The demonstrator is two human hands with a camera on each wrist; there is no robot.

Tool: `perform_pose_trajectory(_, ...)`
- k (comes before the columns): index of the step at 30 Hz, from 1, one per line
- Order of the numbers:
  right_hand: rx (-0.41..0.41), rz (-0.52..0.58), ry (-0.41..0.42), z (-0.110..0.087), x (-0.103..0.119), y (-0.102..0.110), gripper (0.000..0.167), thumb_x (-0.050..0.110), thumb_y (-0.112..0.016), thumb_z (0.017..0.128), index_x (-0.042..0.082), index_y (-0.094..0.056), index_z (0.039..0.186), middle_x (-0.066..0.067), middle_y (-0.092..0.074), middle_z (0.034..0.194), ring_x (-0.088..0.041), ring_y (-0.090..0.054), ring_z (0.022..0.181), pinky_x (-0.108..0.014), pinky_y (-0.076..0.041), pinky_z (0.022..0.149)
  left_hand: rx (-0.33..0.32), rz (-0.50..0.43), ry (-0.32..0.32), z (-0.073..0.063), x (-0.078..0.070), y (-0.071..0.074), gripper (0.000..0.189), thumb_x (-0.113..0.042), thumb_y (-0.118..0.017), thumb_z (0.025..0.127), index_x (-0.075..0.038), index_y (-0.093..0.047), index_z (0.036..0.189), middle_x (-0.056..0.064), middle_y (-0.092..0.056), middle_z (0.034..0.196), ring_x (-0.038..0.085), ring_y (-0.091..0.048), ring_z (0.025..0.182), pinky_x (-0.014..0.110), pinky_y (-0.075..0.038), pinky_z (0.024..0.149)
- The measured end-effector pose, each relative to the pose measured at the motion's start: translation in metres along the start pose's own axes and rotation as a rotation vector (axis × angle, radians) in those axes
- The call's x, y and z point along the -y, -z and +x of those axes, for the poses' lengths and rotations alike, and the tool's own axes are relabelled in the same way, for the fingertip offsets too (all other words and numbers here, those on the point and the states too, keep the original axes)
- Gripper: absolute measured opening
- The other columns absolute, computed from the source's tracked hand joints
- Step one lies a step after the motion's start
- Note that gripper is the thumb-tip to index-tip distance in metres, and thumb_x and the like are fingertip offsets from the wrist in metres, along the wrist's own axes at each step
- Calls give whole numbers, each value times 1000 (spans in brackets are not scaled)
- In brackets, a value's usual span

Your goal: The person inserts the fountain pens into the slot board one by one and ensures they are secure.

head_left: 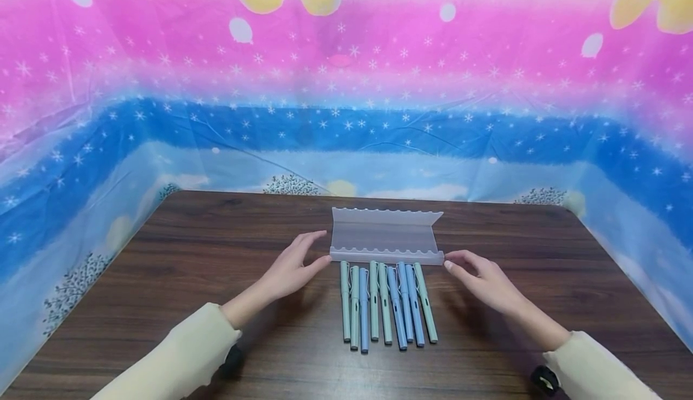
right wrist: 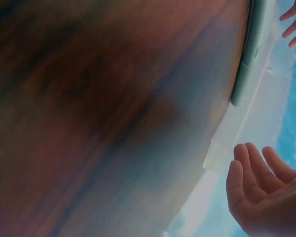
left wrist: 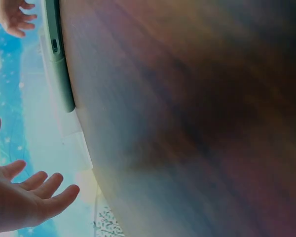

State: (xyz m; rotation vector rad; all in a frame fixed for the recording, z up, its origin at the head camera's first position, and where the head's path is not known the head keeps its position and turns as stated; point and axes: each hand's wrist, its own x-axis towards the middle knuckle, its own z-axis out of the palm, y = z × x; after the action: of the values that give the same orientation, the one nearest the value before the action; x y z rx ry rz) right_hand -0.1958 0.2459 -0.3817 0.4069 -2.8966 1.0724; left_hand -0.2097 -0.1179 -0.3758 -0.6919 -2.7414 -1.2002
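A clear plastic pen case [head_left: 381,237] with scalloped edges stands unfolded on the table. In front of it, side by side, lie several capped pens, among them a pale green pen [head_left: 346,304] at the left end and a blue pen [head_left: 364,316]. My left hand [head_left: 287,270] is at the case's left end, fingers loosely extended, thumb tip by its front corner. At the opposite end is my right hand [head_left: 484,280], with thumb and fingertips by the front corner. Whether either hand touches the case, I cannot tell. Both wrist views show the fingers spread and holding nothing.
The dark wood-grain table [head_left: 216,255] reaches back to a pink and blue patterned cloth [head_left: 346,123] that hangs behind it and along both sides. Pale sleeves cover both forearms, and a black wrist strap [head_left: 545,379] shows under the right one.
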Motion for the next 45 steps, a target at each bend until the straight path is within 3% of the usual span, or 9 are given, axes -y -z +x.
perform_pose_trajectory(8,79,-2,-13,9,2,-14,44,43,-50,87,9,-55,114,-2,-59,93,-14,-54,80,-34,-43,67,-29,-36,55,16,2,-4,51,-28,-52,89,-6,-35,132,17,-37,130,31,-37,117,48,-33,91)
perform_pose_trajectory(18,99,-29,48,21,8,-26,29,24,-59,84,7,-58,108,3,-58,81,-11,-53,71,-31,-42,61,-114,-66,104,38,12,-6,45,-24,-49,90,-2,-39,129,21,-43,124,33,-41,112,47,-33,89)
perform_pose_trajectory(28,51,-118,9,28,12,-33,26,27,-62,82,13,-60,103,5,-58,75,-10,-51,64,-30,-40,52,-184,-91,96,54,12,-8,41,-19,-48,91,0,-41,127,21,-44,122,32,-42,111,43,-34,90)
perform_pose_trajectory(45,73,-195,96,30,16,-35,29,22,-66,79,8,-59,103,6,-53,69,-9,-45,52,-27,-36,43,-229,-176,173,76,9,-15,34,-21,-44,93,-3,-48,122,13,-50,120,25,-44,110,39,-36,90)
